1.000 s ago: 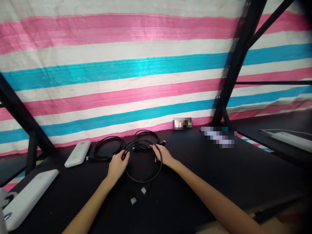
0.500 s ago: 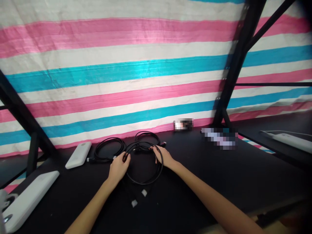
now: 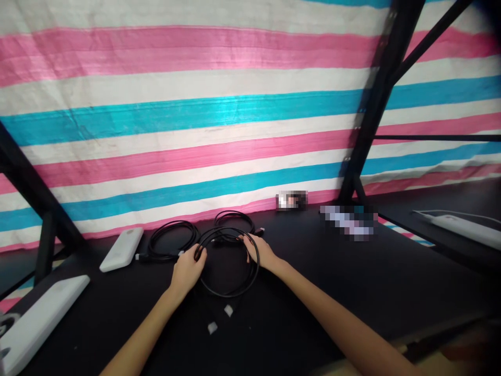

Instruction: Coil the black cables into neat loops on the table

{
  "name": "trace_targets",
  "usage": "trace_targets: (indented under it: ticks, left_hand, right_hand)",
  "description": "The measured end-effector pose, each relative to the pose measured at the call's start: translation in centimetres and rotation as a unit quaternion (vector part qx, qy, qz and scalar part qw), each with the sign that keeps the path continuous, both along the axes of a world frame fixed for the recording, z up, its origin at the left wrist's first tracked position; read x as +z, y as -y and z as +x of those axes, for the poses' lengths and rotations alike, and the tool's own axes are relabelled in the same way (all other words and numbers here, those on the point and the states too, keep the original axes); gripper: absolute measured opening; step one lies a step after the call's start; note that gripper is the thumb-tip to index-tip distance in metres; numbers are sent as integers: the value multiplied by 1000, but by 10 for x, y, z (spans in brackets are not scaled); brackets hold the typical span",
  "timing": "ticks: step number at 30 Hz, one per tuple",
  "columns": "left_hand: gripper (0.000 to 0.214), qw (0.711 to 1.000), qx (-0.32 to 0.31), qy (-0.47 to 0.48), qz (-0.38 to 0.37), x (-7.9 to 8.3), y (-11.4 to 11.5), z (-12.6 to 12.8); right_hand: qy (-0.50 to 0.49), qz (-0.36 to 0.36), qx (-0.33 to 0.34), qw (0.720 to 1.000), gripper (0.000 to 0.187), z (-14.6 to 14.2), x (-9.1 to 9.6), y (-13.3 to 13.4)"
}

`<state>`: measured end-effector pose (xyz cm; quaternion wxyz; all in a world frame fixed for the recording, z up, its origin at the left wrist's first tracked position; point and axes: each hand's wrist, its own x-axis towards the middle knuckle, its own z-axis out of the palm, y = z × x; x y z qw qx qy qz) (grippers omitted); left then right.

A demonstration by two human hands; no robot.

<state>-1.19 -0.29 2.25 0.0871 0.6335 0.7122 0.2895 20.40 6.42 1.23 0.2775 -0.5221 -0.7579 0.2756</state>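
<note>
Between my hands is a black cable wound in a loose ring [image 3: 230, 295], tilted up towards me. My left hand [image 3: 188, 269] is closed on the ring's left side, thumb and fingers round the strands. On the opposite side, my right hand [image 3: 260, 251] grips the same coil, its fingers partly hidden behind the strands. Two pale cable plugs [image 3: 228, 310] are below the ring, near the dark tabletop. Just behind the held coil lie a second coiled black cable [image 3: 172, 255] on the left and a third coiled cable [image 3: 235, 213] further back.
A white power bank [image 3: 122, 249] lies at the back left, and a larger white device [image 3: 43, 318] nearer on the left. Blurred items [image 3: 348, 222] lie at the back right. Black metal posts [image 3: 362, 130] stand before a striped sheet [image 3: 203, 115]. A white power strip [image 3: 462, 225] lies far right.
The whole view has shifted slightly, so things appear a little further left. Both hands keep their hold on the cable coil, which looks unchanged.
</note>
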Motion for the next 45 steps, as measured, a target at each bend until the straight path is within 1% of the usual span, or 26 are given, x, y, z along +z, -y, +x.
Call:
trace_targets:
  ticks: [13,21,29,39,45]
  left_hand:
    - [26,1000,-5,0,1,-1,0,0]
    - [30,998,-12,42,42,-5,-1,-1]
    - [27,997,-22,65,43,-6,-2,-1]
    - [26,997,-24,60,45,-8,-3,-3]
    - [26,997,-31,63,38,-6,-2,-1]
  right_hand:
    - [-1,-5,4,1000,38,0,-1,0]
    - [7,8,-8,1000,39,0,4,4]
    - [26,10,-11,1000,38,-1,7,8]
    - [32,17,-10,999,38,-2,7,7]
    - [24,17,-3,1000,38,-1,6,6]
